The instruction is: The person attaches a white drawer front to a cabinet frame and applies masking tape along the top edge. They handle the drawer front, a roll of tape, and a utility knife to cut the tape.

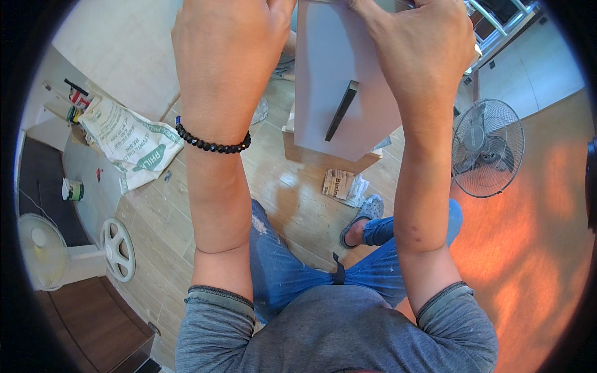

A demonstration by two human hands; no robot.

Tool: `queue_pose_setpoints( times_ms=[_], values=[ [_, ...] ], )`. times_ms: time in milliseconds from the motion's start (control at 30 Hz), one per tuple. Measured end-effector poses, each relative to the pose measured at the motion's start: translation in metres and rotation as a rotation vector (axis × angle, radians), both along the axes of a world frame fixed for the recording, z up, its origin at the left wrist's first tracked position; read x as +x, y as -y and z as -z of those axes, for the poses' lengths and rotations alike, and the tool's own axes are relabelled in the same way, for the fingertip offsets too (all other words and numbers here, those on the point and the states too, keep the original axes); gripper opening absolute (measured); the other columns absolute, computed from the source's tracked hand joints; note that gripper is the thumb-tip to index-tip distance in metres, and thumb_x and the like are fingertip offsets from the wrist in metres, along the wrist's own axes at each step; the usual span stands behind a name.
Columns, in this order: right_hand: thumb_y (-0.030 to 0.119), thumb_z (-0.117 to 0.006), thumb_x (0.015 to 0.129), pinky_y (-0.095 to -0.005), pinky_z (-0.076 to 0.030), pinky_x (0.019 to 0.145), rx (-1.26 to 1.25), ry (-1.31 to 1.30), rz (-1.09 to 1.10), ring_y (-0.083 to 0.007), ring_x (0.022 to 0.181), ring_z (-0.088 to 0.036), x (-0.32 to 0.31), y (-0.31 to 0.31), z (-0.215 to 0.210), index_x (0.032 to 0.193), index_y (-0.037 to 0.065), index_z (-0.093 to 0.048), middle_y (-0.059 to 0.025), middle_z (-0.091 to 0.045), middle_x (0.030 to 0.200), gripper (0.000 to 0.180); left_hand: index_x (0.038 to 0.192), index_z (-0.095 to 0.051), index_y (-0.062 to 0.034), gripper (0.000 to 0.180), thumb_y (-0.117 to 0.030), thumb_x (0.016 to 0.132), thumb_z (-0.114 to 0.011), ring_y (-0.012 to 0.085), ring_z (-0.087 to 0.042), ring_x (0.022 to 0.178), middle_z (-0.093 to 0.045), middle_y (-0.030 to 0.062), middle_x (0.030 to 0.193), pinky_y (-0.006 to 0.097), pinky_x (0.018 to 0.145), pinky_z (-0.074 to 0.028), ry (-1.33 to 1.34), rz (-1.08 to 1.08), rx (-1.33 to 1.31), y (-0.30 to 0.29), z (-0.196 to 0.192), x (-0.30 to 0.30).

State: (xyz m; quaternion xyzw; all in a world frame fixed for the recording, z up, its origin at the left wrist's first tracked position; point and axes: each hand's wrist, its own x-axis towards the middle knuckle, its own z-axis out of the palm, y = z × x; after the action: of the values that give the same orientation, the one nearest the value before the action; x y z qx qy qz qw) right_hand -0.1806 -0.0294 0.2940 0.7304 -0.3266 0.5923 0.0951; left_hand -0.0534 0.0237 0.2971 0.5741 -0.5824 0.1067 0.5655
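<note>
In front of me stands a pale drawer front (326, 74) with a long black handle (342, 110) set at a slant. My left hand (233, 40), a black beaded bracelet on its wrist, is up by the panel's upper left side, its fingers bent and mostly cut off by the picture's top edge. Over the upper right side is my right hand (429, 46), thumb reaching toward the panel's top edge and fingers curled. Both hands look closed, but whatever they grip lies out of sight.
Below the panel is a wooden base (329, 155), with folded newspaper (339, 184) on the tiled floor near my foot. A standing fan (487, 149) is at right, a white fan (46, 252) at far left. A printed sack (134, 140) lies left, near a small tub (73, 189).
</note>
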Motion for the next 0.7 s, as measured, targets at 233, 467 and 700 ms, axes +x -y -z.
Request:
queue_pose_setpoints(
  times_ms=[233,467,700],
  values=[
    [0.025,-0.09,0.072,-0.0382,-0.05,0.076,0.004,-0.02,0.029,-0.0277,0.085,-0.064,0.001,0.001,-0.001,0.09,0.002,-0.076,-0.0113,-0.068,0.089,0.032,0.095,-0.072,0.0021,0.012,-0.009,0.093,-0.07,0.0258,-0.07,0.06,-0.069,0.0202,0.072,0.034,0.058,-0.051,-0.003,0.046,0.015,0.009,0.004,0.013],
    [0.028,-0.089,0.073,-0.0388,-0.048,0.077,0.029,-0.045,0.095,-0.0275,0.086,-0.063,0.004,0.001,-0.001,0.09,0.003,-0.076,-0.0102,-0.067,0.089,0.032,0.095,-0.072,0.0027,0.013,-0.01,0.092,-0.07,0.0259,-0.069,0.06,-0.068,0.0206,0.07,0.034,0.057,-0.049,-0.053,0.001,0.057,-0.003,-0.006,0.0],
    [0.029,-0.089,0.075,-0.0394,-0.048,0.078,0.026,-0.061,0.145,-0.0287,0.088,-0.063,0.008,-0.001,-0.003,0.091,0.005,-0.079,-0.0106,-0.066,0.088,0.03,0.096,-0.073,0.0021,0.013,-0.01,0.092,-0.07,0.0247,-0.066,0.057,-0.067,0.0203,0.069,0.034,0.056,-0.047,0.013,-0.049,0.074,0.003,-0.004,0.007]
  ],
)
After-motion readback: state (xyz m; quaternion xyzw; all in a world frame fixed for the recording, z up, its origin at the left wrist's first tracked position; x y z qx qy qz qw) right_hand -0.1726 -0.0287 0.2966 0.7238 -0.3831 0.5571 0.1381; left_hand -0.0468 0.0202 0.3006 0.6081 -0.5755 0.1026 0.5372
